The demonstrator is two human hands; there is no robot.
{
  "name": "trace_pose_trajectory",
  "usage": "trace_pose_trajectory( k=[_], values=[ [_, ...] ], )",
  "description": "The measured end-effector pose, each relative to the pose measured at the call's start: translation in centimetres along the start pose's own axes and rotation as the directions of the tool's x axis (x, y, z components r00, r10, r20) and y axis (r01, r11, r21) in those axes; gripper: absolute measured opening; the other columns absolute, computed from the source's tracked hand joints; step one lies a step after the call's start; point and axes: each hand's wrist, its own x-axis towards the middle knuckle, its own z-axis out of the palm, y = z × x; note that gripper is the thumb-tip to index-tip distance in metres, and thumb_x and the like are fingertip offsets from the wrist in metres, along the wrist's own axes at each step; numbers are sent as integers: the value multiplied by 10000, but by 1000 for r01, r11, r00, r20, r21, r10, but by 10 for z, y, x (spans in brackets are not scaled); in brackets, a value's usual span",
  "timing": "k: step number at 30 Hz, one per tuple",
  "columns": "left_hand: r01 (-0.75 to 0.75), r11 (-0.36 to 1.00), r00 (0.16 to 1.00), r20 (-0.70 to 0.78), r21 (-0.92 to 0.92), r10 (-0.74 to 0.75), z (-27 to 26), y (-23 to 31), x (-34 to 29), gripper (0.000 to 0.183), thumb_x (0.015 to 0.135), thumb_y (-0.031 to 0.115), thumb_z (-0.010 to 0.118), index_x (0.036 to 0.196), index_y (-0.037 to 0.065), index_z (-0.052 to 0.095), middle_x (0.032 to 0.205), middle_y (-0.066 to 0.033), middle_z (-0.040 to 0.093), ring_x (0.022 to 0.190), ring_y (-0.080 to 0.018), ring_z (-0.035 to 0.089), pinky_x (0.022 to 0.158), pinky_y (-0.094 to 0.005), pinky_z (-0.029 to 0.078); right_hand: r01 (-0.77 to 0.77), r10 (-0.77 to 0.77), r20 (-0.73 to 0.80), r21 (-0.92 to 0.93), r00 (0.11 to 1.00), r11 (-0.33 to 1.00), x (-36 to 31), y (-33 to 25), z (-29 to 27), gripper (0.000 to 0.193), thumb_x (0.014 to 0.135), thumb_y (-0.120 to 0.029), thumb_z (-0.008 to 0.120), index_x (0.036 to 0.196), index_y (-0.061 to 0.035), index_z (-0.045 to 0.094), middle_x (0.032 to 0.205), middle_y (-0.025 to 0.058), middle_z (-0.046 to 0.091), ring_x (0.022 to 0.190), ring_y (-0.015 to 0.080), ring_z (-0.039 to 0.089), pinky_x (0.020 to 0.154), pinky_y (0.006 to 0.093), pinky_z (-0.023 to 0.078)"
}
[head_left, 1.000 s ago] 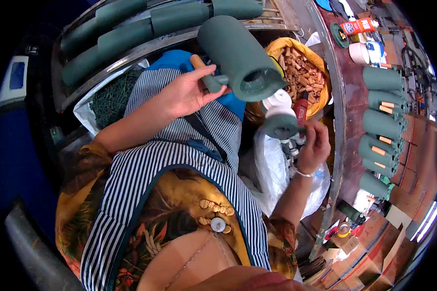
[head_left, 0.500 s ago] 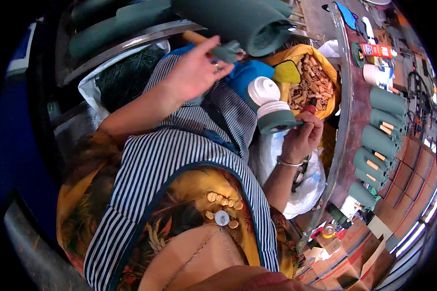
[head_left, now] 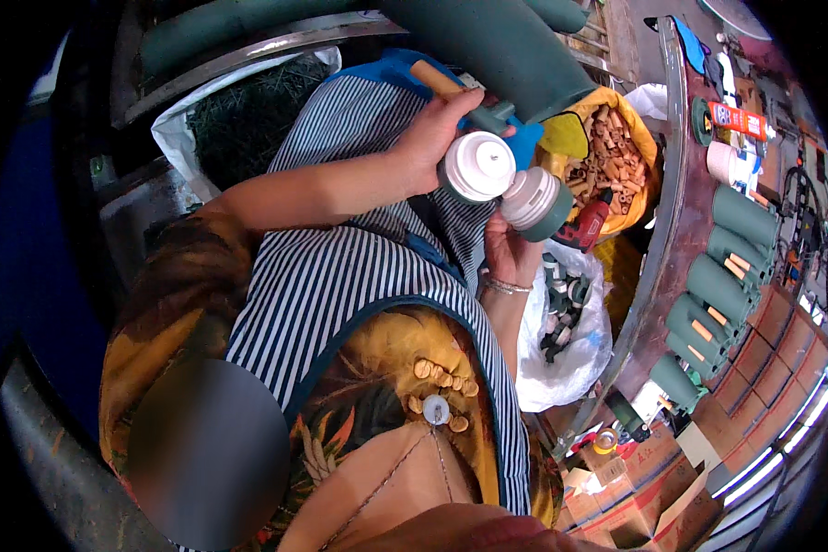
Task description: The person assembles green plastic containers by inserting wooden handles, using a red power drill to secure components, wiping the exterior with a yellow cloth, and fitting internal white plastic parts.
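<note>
My left hand (head_left: pixel 432 138) is closed around a light wooden handle (head_left: pixel 437 81) with a green end piece (head_left: pixel 490 118). Just below those fingers is a white-and-green screw stopper (head_left: pixel 478 166), its white top facing me; whether the hand also touches it I cannot tell. My right hand (head_left: pixel 511 250) grips a second white-and-green stopper (head_left: pixel 535 202) from below, its fingers partly hidden behind it. Both stoppers sit side by side above my striped apron (head_left: pixel 317 285). A red power screwdriver (head_left: pixel 584 227) lies just right of the right hand.
A yellow bag (head_left: pixel 651 152) of wooden pieces stands ahead right, a white plastic bag (head_left: pixel 575 368) of small parts nearer. At left is a white sack (head_left: pixel 170 138) of dark green pieces. Large green cylinders (head_left: pixel 488 46) lie ahead. A bench (head_left: pixel 667 239) holds several green bodies.
My left hand has come down and right to the stoppers with the wooden handle. The right hand has drawn left and now holds its stopper from below. The red screwdriver lies more in sight.
</note>
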Motion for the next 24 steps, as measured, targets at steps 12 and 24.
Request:
trace_pose_trajectory(
  k=[12,24],
  values=[
    [180,972,966,214,-149,-146,9,10,-20,452,995,407,424,1329,105,471,1312,-143,547,1163,-274,581,972,-488,487,-72,64,109,74,992,995,-17,2,12,301,942,-126,543,1206,19,547,1195,178,609,1084,289,614,929,415,549],
    [177,947,976,169,-268,-135,52,19,-10,454,922,476,545,1009,43,650,1151,-211,634,1076,-335,623,946,-450,503,120,-149,345,103,926,987,-18,4,42,329,977,-154,475,1258,14,495,1230,156,580,1113,287,588,942,392,524]
  ],
)
